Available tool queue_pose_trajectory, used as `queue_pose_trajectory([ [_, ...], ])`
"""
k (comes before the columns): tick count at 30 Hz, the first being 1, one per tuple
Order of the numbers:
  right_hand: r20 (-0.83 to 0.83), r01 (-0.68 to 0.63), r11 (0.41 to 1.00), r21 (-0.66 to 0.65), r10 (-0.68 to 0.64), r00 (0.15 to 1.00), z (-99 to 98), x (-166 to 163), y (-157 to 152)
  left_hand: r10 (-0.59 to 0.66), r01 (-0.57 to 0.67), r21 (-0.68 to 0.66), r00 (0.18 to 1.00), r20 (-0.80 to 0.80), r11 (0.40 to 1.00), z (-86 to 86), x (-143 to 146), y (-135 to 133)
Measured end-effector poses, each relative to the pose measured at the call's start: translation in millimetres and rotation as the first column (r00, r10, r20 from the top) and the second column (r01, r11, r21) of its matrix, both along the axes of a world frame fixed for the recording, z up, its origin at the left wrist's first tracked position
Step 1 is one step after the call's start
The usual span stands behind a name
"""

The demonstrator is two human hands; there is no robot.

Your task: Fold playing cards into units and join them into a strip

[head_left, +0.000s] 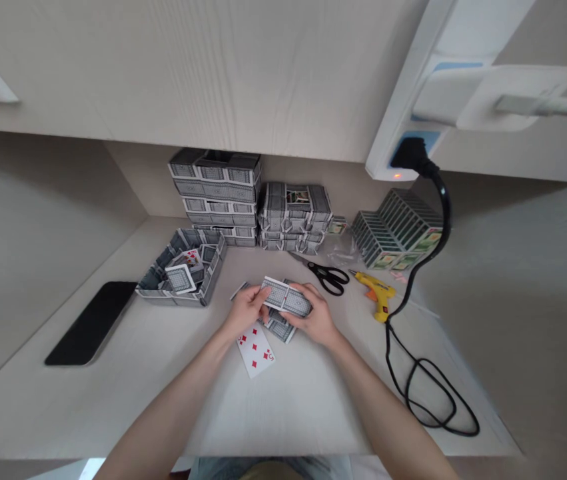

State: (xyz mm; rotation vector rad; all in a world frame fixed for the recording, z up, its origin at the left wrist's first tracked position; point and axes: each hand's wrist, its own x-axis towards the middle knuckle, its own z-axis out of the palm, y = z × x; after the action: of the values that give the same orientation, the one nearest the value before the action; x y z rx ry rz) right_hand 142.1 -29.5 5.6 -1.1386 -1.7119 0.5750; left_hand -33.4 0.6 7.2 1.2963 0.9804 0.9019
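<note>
Between my two hands is a grey-and-white patterned playing card piece [286, 297], held by its two ends just above the table. My left hand [247, 308] pinches the left end between thumb and fingers. At the right end, my right hand [317, 317] is closed round the edge. Beneath it lie more patterned cards [280, 327], partly hidden by my hands. A five of diamonds [256, 351] lies face up nearer to me, by my left wrist.
To the left are a tray made of cards [207, 287] with loose cards and a black phone [90, 323]. Card-covered boxes [220, 190] stand behind. Black scissors [330, 277], a yellow glue gun [379, 293], its black cord [420, 363] and stacked card boxes [398, 227] are on the right.
</note>
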Motion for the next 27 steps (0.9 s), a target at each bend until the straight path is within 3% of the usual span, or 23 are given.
queue_pose_trajectory([
  [11,0.015,-0.014,1.0,-0.016,0.014,1.0,-1.8,1,2,0.017,-0.016,0.028,1.0,-0.022,0.999,4.9,4,-2],
  [15,-0.163,0.005,0.999,-0.053,-0.013,0.987,-6.2,4,7,0.071,-0.071,0.016,0.997,0.0,0.997,9.4,2,0],
  [20,-0.559,-0.008,0.983,-0.185,-0.099,0.823,-8.3,3,13,0.172,-0.171,-0.022,0.982,0.081,0.985,14.4,1,1],
  [27,-0.702,0.024,0.946,-0.323,-0.257,0.665,-7.1,5,16,0.153,-0.156,0.007,0.977,0.148,0.988,8.5,5,0],
])
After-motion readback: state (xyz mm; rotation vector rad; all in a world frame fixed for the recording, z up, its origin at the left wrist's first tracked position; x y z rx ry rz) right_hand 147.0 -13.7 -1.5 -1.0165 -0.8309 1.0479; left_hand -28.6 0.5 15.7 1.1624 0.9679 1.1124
